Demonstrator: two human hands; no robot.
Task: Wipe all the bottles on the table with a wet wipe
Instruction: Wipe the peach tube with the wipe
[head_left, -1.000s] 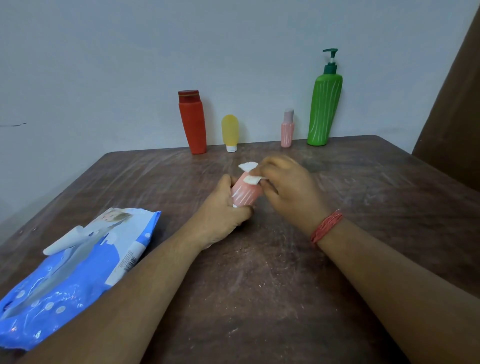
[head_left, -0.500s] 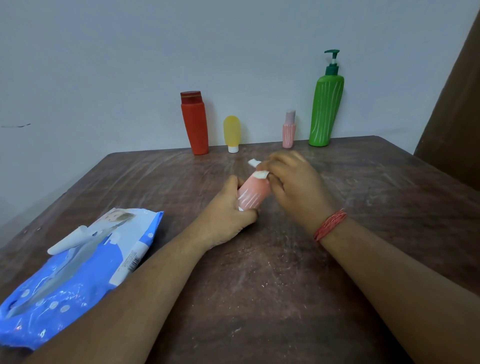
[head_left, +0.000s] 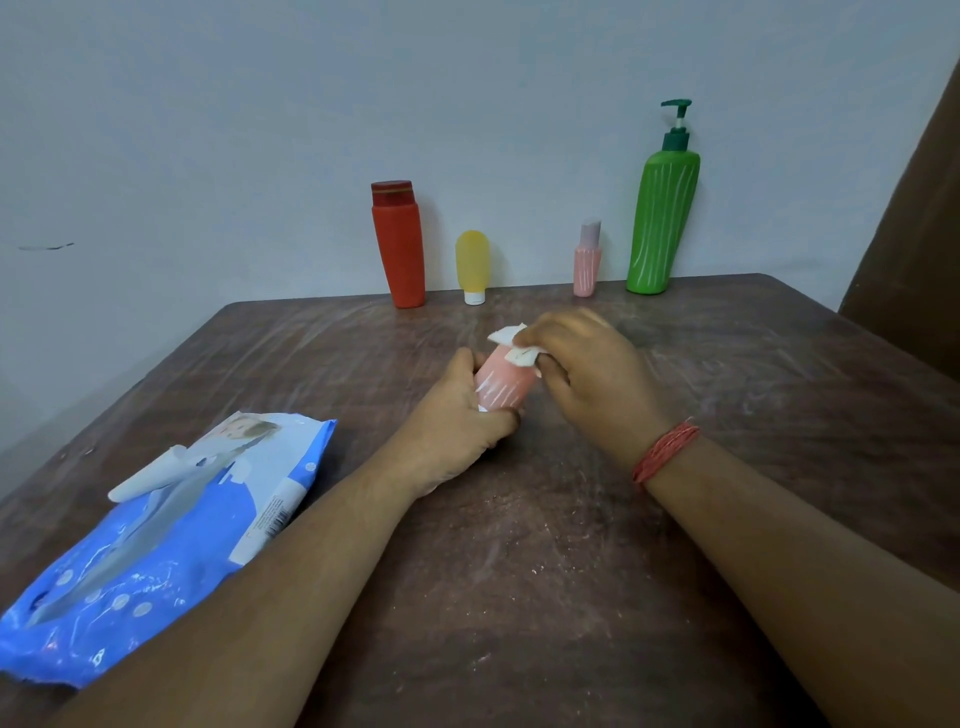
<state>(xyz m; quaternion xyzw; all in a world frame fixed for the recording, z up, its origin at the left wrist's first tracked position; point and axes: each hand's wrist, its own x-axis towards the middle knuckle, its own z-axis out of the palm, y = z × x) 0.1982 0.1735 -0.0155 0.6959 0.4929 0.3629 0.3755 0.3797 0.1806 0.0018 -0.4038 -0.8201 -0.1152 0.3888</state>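
Left hand (head_left: 457, 415) gripped a pink ribbed plastic bottle (head_left: 504, 382) mid-worktop (head_left: 571, 597) | right hand (head_left: 587, 374) pinched a white wet wipe (head_left: 511, 345) against its top

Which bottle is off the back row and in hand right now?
The pink bottle, tilted between both hands: left hand grips its base, right hand presses a wet wipe on its top. The other four stand upright by the wall.

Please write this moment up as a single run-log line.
step: wiping | left hand: grips pink bottle | right hand: pinches wet wipe on it | waiting by wall: four bottles
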